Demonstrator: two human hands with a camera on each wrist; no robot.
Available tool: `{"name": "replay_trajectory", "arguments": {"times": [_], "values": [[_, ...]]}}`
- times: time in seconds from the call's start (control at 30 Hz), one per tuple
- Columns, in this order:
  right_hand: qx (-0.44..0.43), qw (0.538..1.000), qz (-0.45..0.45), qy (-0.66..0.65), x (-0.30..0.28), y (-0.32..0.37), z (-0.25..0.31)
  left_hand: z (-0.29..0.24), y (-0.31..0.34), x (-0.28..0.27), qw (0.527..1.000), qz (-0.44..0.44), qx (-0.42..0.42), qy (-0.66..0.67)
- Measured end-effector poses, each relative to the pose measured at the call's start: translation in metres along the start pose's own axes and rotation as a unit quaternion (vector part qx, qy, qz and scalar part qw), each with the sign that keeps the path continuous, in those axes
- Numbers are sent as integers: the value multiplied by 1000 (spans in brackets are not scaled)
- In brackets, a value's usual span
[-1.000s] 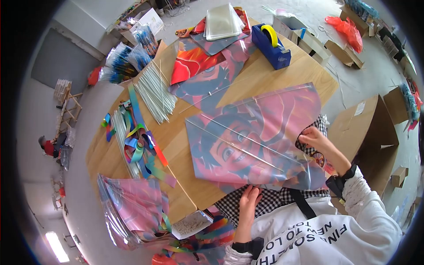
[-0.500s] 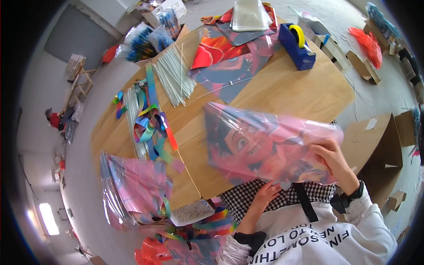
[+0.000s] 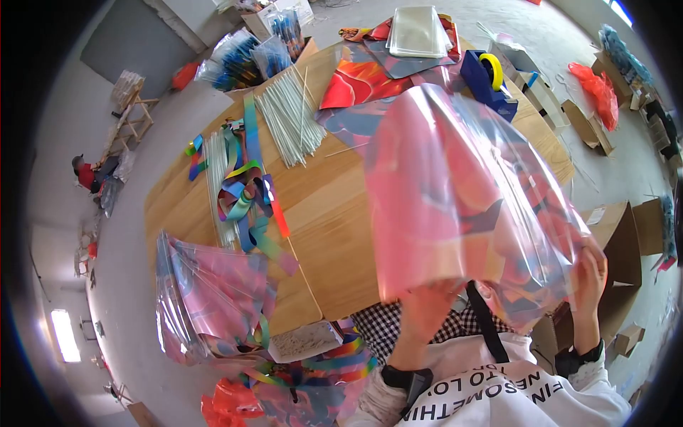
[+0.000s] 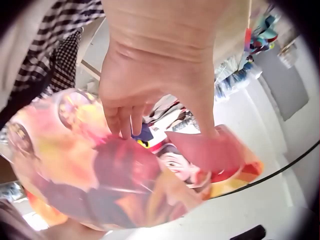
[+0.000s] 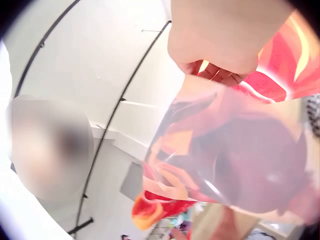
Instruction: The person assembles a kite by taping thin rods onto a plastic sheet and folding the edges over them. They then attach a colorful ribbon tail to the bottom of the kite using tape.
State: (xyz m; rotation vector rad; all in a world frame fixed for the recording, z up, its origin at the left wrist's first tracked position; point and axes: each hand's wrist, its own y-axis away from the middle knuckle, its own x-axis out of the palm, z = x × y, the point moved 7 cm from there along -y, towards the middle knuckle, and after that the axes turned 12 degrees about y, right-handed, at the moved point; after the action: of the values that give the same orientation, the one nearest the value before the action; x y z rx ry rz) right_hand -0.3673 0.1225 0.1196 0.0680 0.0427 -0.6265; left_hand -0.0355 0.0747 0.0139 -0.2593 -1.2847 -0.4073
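A pink and red printed plastic kite sheet (image 3: pixel 462 192) with thin rods across it is held upright in the air above the near edge of the wooden table (image 3: pixel 327 213). My left hand (image 3: pixel 427 307) grips its lower edge from behind, seen through the film; in the left wrist view the fingers (image 4: pixel 125 117) and thumb pinch the sheet (image 4: pixel 120 185). My right hand (image 3: pixel 589 274) holds the sheet's lower right edge. In the right wrist view its curled fingers (image 5: pixel 215 70) clasp the sheet (image 5: pixel 235 155).
On the table lie a bundle of white rods (image 3: pixel 288 121), colourful ribbon tails (image 3: pixel 242 196), more printed sheets (image 3: pixel 359 78), a stack of clear bags (image 3: pixel 420 32) and a blue tape dispenser (image 3: pixel 487 82). A bag of packed kites (image 3: pixel 213 299) sits near left. A cardboard box (image 3: pixel 629 242) stands right.
The kite sheet has come up off the table and now stands raised in front of me. Both hands rose with it, gripping its lower edge.
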Motion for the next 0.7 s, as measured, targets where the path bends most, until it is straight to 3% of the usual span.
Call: {"name": "replay_trajectory", "arguments": {"times": [0.03, 0.13, 0.17, 0.23, 0.33, 0.43, 0.47, 0.57, 0.6, 0.63, 0.7], "values": [[-18, 998, 8, 65, -4, 3, -9, -17, -3, 16, 999, 42, 28, -20], [-69, 966, 93, 229, -8, 15, -24, -53, -6, 54, 989, -88, 114, -38], [-77, 947, 132, 283, -6, 17, -28, -64, -3, 57, 983, -98, 123, -96], [-80, 954, 104, 269, 15, 29, -21, -82, 2, 58, 960, -117, 138, -212], [-85, 929, 135, 333, 29, 51, -31, -97, 13, 39, 886, -185, 149, -399], [-152, 819, 212, 511, 75, 73, 19, -99, 19, 15, 897, -181, 152, -374], [-65, 866, 227, 440, 80, 77, 17, -102, 25, 3, 902, -224, 172, -327], [93, 900, 176, 388, 49, 85, -34, -113, 18, 14, 914, -194, 216, -285], [165, 936, 134, 282, 37, 88, -65, -126, 21, 11, 888, -200, 257, -324], [166, 930, 153, 289, 24, 90, -81, -137, 24, 8, 843, -227, 307, -380], [170, 918, 190, 303, 25, 90, -83, -148, 21, 21, 884, -169, 343, -268]]}}
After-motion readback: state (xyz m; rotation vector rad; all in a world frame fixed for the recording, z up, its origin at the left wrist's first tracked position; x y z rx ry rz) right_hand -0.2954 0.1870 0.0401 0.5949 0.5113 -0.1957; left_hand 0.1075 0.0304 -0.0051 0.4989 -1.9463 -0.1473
